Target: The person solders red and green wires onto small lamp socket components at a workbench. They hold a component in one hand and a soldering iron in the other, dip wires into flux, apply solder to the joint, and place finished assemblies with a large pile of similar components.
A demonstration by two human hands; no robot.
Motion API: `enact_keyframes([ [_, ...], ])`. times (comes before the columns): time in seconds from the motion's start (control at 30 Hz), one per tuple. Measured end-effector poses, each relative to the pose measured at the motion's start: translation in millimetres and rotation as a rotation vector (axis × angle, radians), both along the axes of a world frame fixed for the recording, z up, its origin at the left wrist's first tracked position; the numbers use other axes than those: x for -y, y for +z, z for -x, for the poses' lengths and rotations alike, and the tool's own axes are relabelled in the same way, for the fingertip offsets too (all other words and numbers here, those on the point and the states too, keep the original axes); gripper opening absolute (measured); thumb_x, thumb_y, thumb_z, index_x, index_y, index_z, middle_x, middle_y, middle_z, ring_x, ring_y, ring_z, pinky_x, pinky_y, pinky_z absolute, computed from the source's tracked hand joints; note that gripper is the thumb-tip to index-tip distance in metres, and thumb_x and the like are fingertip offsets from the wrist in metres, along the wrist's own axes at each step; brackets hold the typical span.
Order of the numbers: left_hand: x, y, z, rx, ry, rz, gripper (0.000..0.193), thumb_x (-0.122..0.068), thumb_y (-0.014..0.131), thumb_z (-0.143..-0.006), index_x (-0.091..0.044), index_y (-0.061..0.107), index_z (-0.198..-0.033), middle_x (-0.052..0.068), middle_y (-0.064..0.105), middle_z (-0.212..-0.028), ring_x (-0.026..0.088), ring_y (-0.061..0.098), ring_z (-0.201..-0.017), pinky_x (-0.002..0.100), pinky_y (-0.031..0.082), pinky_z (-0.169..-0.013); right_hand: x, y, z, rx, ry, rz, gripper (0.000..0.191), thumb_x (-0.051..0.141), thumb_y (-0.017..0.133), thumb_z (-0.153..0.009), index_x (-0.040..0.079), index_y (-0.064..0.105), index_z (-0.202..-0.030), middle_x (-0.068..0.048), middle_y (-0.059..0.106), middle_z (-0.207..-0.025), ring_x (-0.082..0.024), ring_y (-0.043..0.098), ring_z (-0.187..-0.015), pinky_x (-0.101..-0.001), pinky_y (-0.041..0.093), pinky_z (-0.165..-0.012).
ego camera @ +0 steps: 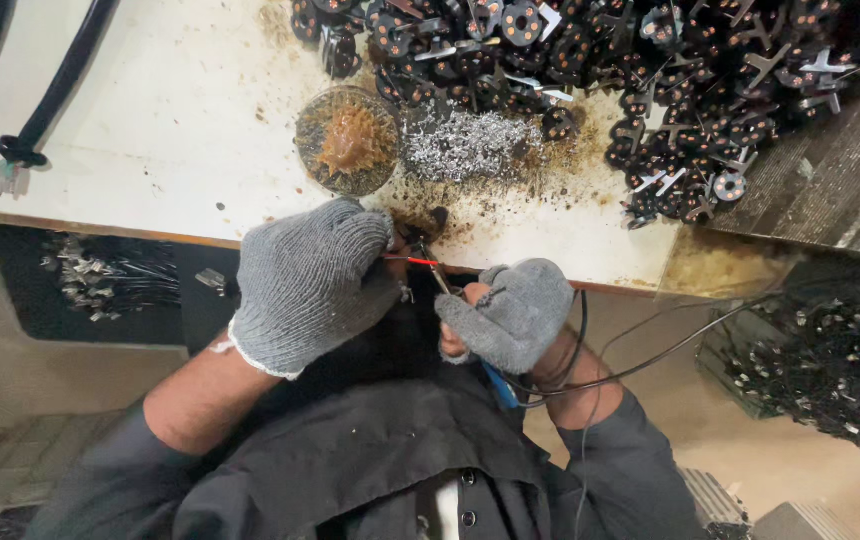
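Stained white bench (150,130) strewn with black parts (710,80); left hand (310,285) and right hand (515,315), grips closed on soldering tool (435,270).

A round dish of amber paste (348,140) sits beside silvery shavings (470,147) and heaped black parts (670,60).

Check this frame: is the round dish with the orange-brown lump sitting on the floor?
No. The round dish sits on the white tabletop, beside a pile of silver shavings.
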State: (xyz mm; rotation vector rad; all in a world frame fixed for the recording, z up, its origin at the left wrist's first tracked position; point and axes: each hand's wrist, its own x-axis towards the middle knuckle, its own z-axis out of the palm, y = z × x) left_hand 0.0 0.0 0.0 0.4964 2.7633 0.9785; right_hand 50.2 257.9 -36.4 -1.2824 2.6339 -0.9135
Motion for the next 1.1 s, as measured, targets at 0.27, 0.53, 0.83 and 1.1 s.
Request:
enact_keyframes([
  [0.27,-0.3,-1.1,0.5,-0.005,0.002,-0.026,0.014,-0.025,0.076,-0.081,-0.019,0.064,-0.081,0.004,0.060,-0.073,0.030,0.065,-0.063,0.044,0.047,-0.053,4.3,0.5,-1.4,-0.007,-0.172,0.106,0.020,0.023,0.086,-0.084,0.015,0.076,-0.099,0.001,0.062,-0.071,-0.021,0.060,-0.060,-0.0376,0.040,-0.051],
  [0.53,-0.5,-0.8,0.3,-0.006,-0.002,0.009,0.014,-0.027,0.077,-0.081,-0.020,0.065,-0.082,0.004,0.060,-0.072,0.029,0.064,-0.061,0.044,0.046,-0.051,11.6,17.6,7.8,-0.021,-0.261,0.140,0.016,0.019,0.083,-0.082,0.014,0.077,-0.096,-0.003,0.065,-0.074,-0.024,0.061,-0.062,-0.0385,0.042,-0.055],
  [0.83,0.7,-0.8,-0.2,0.008,-0.018,0.016,0.016,-0.030,0.077,-0.081,-0.020,0.065,-0.082,0.005,0.059,-0.072,0.030,0.063,-0.061,0.044,0.046,-0.051,44.0,23.9,-11.6,0.624,-0.746,0.863,0.054,0.043,0.075,-0.095,-0.002,0.057,-0.119,-0.011,0.071,-0.088,-0.020,0.071,-0.079,-0.0326,0.059,-0.073],
  [1.1,-0.1,-0.5,-1.5,-0.044,-0.002,0.009,0.016,-0.026,0.077,-0.084,-0.019,0.063,-0.082,0.004,0.059,-0.074,0.030,0.064,-0.063,0.044,0.047,-0.054,14.7,-7.4,-15.2,1.625,-0.964,1.045,0.017,0.002,0.063,-0.093,-0.015,0.067,-0.095,-0.023,0.075,-0.085,-0.021,0.066,-0.068,-0.0311,0.053,-0.063],
])
